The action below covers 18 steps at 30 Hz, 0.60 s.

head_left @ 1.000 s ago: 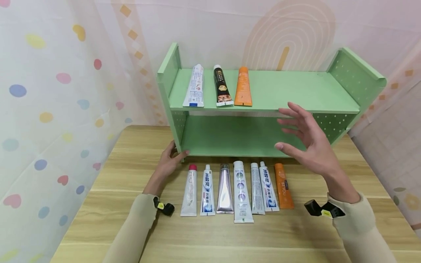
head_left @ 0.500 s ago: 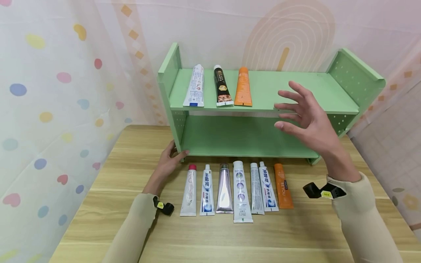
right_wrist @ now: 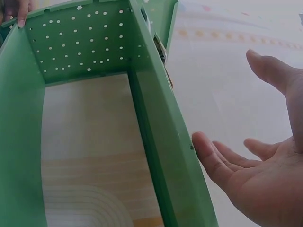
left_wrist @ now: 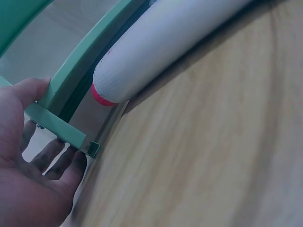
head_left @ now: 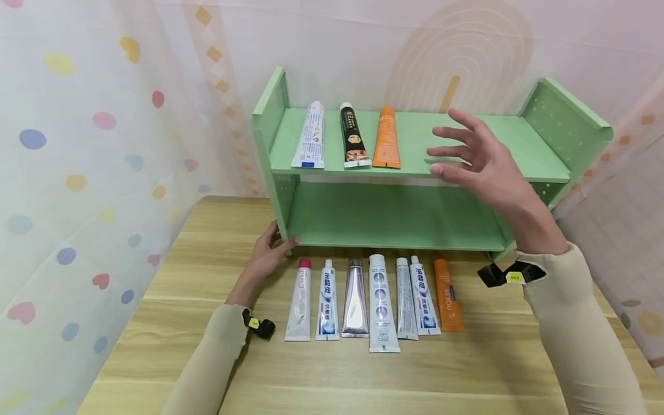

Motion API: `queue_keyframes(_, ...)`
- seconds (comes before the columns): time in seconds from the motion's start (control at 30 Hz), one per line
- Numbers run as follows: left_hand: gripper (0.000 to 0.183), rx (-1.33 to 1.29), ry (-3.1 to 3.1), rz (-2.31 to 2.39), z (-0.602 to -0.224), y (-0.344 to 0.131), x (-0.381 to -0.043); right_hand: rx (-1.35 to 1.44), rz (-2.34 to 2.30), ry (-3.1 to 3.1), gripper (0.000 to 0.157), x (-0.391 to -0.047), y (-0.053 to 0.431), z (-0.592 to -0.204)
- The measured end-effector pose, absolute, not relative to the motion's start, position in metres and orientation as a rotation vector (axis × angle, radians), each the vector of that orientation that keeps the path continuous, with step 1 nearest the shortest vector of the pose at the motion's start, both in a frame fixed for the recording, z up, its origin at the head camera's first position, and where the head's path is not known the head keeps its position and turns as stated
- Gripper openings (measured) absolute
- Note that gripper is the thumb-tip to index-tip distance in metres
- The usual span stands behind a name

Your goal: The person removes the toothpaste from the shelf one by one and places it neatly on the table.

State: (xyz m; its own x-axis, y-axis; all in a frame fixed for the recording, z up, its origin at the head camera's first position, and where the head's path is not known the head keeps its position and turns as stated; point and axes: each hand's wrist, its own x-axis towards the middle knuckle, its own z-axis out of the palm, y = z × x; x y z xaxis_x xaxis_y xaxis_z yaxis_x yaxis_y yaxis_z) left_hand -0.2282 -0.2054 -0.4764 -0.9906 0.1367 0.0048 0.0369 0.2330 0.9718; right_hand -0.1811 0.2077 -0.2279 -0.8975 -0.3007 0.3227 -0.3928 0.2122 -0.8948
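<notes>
My left hand [head_left: 267,253] holds the lower left corner of a green two-tier shelf [head_left: 389,216]. In the left wrist view its thumb lies on the front edge and the fingers [left_wrist: 73,170] reach behind the side panel. My right hand [head_left: 482,158] hovers before the right half of the top tier, fingers spread, nothing in it. On that tier lie a white toothpaste tube [head_left: 310,135], a black tube [head_left: 355,135] and an orange tube [head_left: 387,138]. The right wrist view shows the right hand [right_wrist: 258,175] beside the top board's edge.
Below the shelf, several tubes lie in a row on the wooden table [head_left: 321,380]: a red-capped white tube [head_left: 298,302], a silver tube [head_left: 355,302], a large white tube [head_left: 383,305] and an orange tube [head_left: 448,297] among them. A patterned curtain [head_left: 104,219] hangs behind.
My right hand has risen from the front of the lower tier to the height of the top tier, fingers still spread. The left hand keeps its hold on the shelf corner.
</notes>
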Motion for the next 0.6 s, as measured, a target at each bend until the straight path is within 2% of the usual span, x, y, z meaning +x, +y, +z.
queue_keyframes(0.33,0.084,0.139,2.400,1.892,-0.474,-0.205,-0.228,0.605,1.877,-2.487,0.082,-0.200,0.201,-0.210)
queue_keyframes(0.6,0.083,0.144,2.408,1.884,-0.476,-0.204,-0.229,0.500,1.750,-2.654,0.084,-0.215,0.196,-0.200)
